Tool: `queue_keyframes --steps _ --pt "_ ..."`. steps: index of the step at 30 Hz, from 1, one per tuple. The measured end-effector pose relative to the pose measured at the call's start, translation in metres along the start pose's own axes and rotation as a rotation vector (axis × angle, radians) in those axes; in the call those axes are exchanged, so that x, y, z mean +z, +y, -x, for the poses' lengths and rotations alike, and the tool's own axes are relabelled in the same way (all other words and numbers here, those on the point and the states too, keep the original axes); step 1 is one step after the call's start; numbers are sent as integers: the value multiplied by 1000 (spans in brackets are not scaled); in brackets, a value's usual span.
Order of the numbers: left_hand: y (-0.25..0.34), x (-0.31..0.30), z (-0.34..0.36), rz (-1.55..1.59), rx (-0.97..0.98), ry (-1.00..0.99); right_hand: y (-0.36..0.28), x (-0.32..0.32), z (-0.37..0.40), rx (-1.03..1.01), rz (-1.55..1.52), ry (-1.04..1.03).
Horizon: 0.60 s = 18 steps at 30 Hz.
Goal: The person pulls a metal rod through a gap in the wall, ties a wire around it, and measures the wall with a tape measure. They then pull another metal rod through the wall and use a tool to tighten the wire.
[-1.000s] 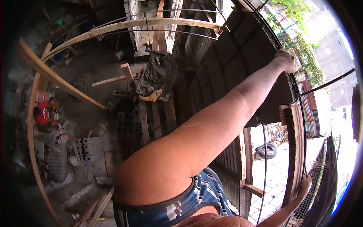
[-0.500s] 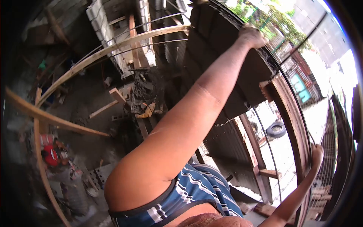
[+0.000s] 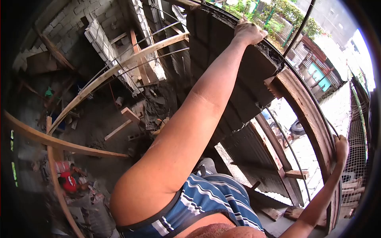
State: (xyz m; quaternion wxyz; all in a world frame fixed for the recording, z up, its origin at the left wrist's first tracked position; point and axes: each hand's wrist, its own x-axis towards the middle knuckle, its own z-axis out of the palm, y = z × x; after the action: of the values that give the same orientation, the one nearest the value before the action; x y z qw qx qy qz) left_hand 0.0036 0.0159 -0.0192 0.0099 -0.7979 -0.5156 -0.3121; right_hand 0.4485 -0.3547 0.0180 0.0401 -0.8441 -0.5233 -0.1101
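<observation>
My left hand (image 3: 250, 33) is closed over the upper edge of a dark panel (image 3: 246, 75), my arm stretched across the view. At the right, my right hand (image 3: 342, 148) has its fingers curled at the outer edge of a long wooden beam (image 3: 307, 115). A thin dark rod runs along that edge. The beam's sawn end lies near the panel's lower corner. What sits inside each palm is hidden.
Curved-looking timber (image 3: 91, 87) crosses the left side above a dark floor. Below sits a person in red (image 3: 69, 182). A mortar-covered board (image 3: 158, 103), corrugated sheets (image 3: 254, 158), wire mesh (image 3: 351, 162) and a tire (image 3: 297, 127) surround the frame.
The view has shifted, so the beams and panel appear displaced. My left hand appears farther left and my right hand farther right and higher; both remain at the same edges.
</observation>
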Motion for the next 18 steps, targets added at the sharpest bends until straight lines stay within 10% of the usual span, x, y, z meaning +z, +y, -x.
queue_keyframes --steps 18 --pt "8 -17 5 11 -19 -47 -9 -7 6 58 -62 -10"
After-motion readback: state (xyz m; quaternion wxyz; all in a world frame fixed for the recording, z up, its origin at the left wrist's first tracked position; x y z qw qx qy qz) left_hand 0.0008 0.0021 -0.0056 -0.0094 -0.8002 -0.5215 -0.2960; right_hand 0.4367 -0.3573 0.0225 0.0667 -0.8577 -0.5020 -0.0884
